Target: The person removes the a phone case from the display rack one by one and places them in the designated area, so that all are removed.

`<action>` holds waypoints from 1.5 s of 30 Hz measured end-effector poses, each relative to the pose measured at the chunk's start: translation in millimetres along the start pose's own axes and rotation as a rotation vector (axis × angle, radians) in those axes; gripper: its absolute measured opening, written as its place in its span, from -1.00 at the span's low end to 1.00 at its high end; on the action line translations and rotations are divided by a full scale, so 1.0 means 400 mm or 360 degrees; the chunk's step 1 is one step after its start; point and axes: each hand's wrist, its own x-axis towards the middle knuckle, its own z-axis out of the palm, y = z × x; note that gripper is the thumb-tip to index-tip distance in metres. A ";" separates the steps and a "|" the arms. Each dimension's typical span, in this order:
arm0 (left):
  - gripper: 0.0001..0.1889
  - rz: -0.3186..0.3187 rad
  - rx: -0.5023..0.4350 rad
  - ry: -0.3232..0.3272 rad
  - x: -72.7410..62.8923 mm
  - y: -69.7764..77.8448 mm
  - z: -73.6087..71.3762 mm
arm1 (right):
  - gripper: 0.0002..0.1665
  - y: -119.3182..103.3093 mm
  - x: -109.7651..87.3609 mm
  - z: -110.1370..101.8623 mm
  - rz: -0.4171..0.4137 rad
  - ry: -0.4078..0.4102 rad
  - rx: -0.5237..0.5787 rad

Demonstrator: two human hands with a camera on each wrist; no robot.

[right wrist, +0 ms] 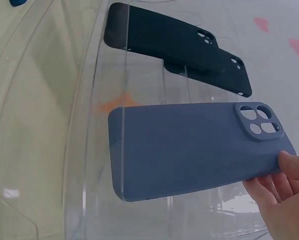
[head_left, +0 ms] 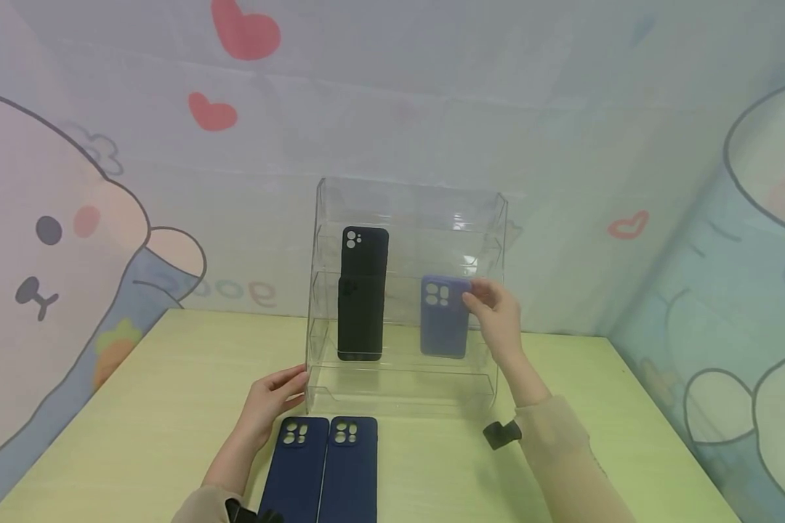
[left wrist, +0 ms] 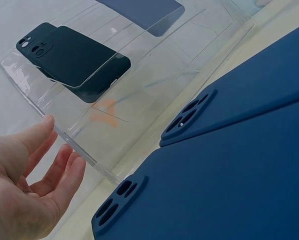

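A clear acrylic display rack [head_left: 405, 379] with stepped tiers stands on the table. My right hand [head_left: 499, 319] pinches a blue-violet phone case [head_left: 445, 323] by its upper right edge, thumb in front and fingers behind. This case is upright, camera cutouts at the top, its lower end behind a clear tier lip in the right wrist view. At the rack's left side, my left hand [head_left: 271, 403] touches the edge [left wrist: 72, 141] with thumb and relaxed fingertips. Two black phone cases [head_left: 361, 319] stand in the rack's left half, one behind and above the other.
Two dark blue phone cases [head_left: 294, 468] lie side by side on the pale yellow table [head_left: 190, 385], in front of the rack and next to my left forearm. Behind the table hangs a cartoon-printed cloth [head_left: 405, 131] with hearts and bears.
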 end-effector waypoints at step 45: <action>-0.49 -0.0015 -0.0010 0.0001 0.003 -0.001 0.000 | -0.54 0.156 -0.223 0.105 0.0631 -0.0497 0.0367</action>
